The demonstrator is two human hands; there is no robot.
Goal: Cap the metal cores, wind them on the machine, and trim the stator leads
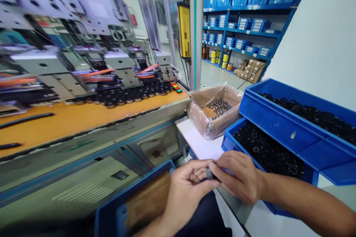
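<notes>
Both of my hands meet at the lower middle of the head view, around a small dark ring-shaped part (pixel 210 173). My left hand (pixel 185 187) grips it between thumb and fingers. From the other side, my right hand (pixel 239 176) closes its fingertips on the same part. Much of the part is covered by my fingers, so its exact kind is unclear. Just beyond my right hand stands a blue bin (pixel 226 141) full of small black parts. Another blue bin (pixel 274 118) of black ring-like parts rests above it.
A plastic-lined cardboard box (pixel 201 118) holds shiny metal rings. On the left, a machine with an orange worktop (pixel 83 122) carries rows of dark round parts (pixel 133 94). Below my left hand is a blue crate (pixel 104 207) with cardboard inside. Blue shelving (pixel 250 33) stands behind.
</notes>
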